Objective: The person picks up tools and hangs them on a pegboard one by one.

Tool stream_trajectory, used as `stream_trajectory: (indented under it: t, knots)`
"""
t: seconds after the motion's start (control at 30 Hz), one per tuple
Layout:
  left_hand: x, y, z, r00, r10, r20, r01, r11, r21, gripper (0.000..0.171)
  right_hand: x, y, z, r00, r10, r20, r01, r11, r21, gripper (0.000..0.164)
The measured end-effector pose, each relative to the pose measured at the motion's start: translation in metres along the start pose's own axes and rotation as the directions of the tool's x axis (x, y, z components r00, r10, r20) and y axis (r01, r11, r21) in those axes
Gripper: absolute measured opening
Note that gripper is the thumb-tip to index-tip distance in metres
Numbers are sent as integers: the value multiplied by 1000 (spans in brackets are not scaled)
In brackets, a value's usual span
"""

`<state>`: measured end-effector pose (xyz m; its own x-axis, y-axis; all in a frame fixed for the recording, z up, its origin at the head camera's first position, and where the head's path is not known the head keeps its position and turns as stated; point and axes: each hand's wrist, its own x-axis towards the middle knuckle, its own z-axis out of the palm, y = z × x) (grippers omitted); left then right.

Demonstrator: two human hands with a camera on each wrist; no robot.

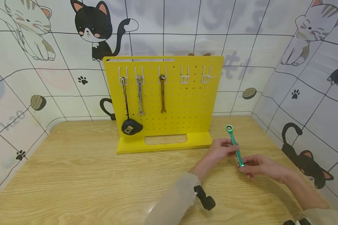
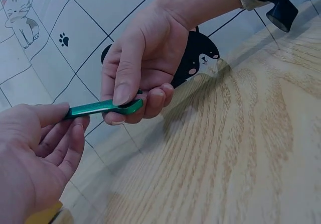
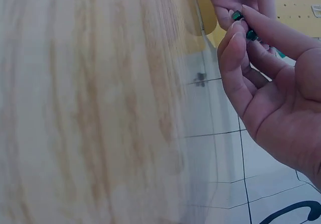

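Observation:
A shiny green combination wrench [image 1: 233,140] is held between both hands above the right side of the table, its ring end pointing away toward the wall. My left hand [image 1: 222,147] pinches the shaft near its middle. Lower down, my right hand [image 1: 260,167] pinches the open-jaw end between thumb and fingers. In the left wrist view, the right thumb lies across that end of the wrench [image 2: 105,107]. From the right wrist, only the green tips of the jaw [image 3: 252,34] peek out between the fingers.
A yellow pegboard [image 1: 174,103] stands at the table's back. On its white hooks hang a black tape measure [image 1: 131,127], a silver wrench [image 1: 140,95] and a bronze-toned wrench [image 1: 162,93]. Two hooks on the right [image 1: 185,75] carry nothing. Cat-patterned walls [image 1: 270,78] surround the wooden table [image 1: 101,181].

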<state>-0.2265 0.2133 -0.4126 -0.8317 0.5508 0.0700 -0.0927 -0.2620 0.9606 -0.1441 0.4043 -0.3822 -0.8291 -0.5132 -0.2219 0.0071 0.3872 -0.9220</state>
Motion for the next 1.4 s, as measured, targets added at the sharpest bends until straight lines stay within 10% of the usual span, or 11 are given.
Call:
stream_trajectory:
  t: [0.5,1.4]
  knots:
    - [-9,22,-12,987,157,-45,-151,981,120,6,15,-9,4,982,-171,-76,156,972,-177,14]
    - [-26,54,-69,962,270,-31,-256,938,233,11,68,-35,33,940,-251,-232,164,927,-337,16]
